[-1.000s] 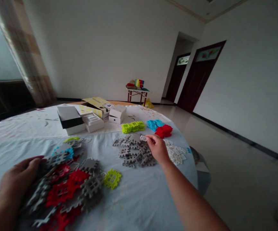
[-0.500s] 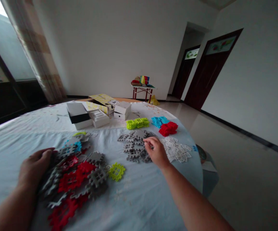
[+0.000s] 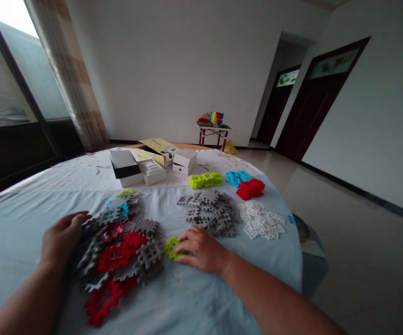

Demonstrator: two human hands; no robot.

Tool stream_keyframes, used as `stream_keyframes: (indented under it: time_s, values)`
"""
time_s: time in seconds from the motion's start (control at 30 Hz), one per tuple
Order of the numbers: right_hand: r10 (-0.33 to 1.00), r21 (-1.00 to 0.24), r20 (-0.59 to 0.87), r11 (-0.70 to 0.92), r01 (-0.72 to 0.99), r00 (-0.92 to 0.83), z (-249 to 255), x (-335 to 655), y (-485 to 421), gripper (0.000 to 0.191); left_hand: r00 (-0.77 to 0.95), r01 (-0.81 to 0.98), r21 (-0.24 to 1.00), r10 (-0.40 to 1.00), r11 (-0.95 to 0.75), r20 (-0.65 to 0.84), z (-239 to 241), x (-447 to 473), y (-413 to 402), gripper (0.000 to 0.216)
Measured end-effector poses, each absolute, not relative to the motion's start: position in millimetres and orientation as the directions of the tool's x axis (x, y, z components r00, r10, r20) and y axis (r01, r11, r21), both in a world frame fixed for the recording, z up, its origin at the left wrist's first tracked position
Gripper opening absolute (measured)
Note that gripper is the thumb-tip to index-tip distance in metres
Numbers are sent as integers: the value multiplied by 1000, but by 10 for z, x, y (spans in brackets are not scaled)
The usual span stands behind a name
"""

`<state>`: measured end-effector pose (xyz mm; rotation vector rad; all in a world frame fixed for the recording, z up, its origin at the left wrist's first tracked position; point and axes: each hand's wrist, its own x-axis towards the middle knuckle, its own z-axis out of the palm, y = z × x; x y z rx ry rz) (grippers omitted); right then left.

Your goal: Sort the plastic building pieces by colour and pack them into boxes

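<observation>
A mixed heap of grey, red and blue interlocking plastic tiles (image 3: pixel 121 251) lies on the light blue tablecloth (image 3: pixel 194 302) in front of me. My left hand (image 3: pixel 62 237) rests flat on the heap's left edge, fingers stretched out. My right hand (image 3: pixel 201 251) lies on the cloth with its fingers closed on a yellow-green tile (image 3: pixel 172 247) at the heap's right edge. Beyond it sit sorted piles: grey tiles (image 3: pixel 210 211), white tiles (image 3: pixel 262 223), yellow-green tiles (image 3: pixel 205 180), blue tiles (image 3: pixel 238 177) and red tiles (image 3: pixel 252 188).
White and black boxes (image 3: pixel 126 166) and a yellow printed carton (image 3: pixel 159 148) stand at the table's far side. The table edge drops off at the right to a tiled floor. A small red-legged table (image 3: pixel 214 132) stands by the far wall near dark doors.
My right hand has drawn back from the grey pile to the yellow-green tile near the mixed heap. The small pale piece it pinched earlier is gone from its fingers. My left hand stayed on the heap.
</observation>
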<state>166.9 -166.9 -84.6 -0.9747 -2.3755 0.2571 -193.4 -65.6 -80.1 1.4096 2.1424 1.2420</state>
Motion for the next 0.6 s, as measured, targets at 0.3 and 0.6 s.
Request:
stream_keyframes:
  time_s: [0.3,0.6]
  values:
    - [845,-679,428,535,503,-321,-737,1640,-1672,24,-483,591,791,855,158,190,-758,-1871,-689,42]
    - [882,-551,365,462,695,-297,-816,1580,-1668,50,-471,608,774,865,176,174,-712,-1808,-721,41]
